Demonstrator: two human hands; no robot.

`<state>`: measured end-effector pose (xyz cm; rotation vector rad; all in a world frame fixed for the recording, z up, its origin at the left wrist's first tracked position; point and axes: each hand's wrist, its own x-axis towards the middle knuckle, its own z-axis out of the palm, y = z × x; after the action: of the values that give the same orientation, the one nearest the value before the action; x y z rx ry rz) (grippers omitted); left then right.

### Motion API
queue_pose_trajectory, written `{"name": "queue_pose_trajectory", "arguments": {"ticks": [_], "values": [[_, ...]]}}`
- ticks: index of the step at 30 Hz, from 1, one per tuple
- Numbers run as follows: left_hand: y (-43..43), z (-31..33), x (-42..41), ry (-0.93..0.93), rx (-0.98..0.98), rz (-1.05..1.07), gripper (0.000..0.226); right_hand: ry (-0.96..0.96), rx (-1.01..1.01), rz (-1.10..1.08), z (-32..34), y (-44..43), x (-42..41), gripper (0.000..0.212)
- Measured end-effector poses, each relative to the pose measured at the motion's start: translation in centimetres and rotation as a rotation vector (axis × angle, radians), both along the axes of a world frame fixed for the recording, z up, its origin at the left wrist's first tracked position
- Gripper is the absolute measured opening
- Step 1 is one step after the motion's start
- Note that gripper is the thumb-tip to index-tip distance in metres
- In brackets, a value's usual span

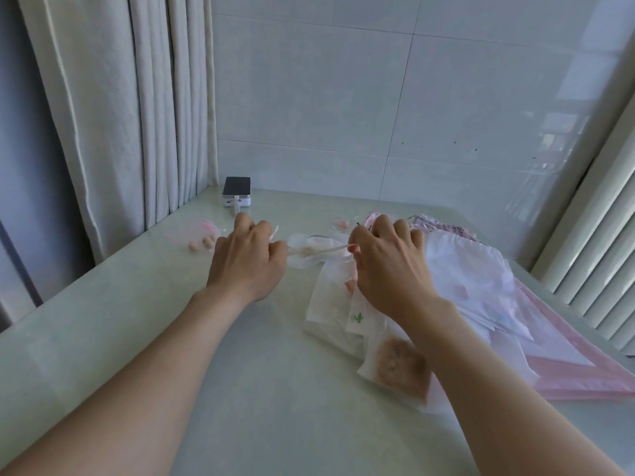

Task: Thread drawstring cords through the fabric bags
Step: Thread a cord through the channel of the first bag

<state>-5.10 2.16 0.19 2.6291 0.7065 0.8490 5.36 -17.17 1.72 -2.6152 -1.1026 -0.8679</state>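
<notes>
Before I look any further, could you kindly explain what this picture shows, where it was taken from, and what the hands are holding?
There is no machine here: a person works with two bare hands, and the single picture comes from a camera worn on the head, looking forward and down. The left hand grips one gathered end of a small white bag. The right hand pinches a pale cord that runs across that bag between the hands. Under and beside the right forearm lies a pile of bags, white and pink, on the pale table. Further left lie a pink pouch with some small beads beside it, and a white device with a dark top near the curtain.
</notes>
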Motion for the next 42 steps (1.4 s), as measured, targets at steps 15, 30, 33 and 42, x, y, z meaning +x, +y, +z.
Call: {"name": "queue_pose_trajectory", "arguments": {"ticks": [15,30,33,42], "values": [[-0.7,0.5,0.3,-0.179,0.226,0.053,0.021,0.329,0.406,-0.057,1.2,1.0,-2.2,0.022],[-1.7,0.2,1.2,-0.254,-0.345,-0.404,0.024,0.304,0.366,0.432,-0.8,2.3,-2.0,0.023],[-1.6,-0.3,1.2,-0.147,-0.347,-0.422,0.027,0.342,0.217,0.407,-1.2,2.4,-1.9,0.026],[-2.3,-0.3,1.5,-0.201,-0.716,-0.333,0.035,0.653,0.066,0.195,0.3,2.4,-1.6,0.029]]}}
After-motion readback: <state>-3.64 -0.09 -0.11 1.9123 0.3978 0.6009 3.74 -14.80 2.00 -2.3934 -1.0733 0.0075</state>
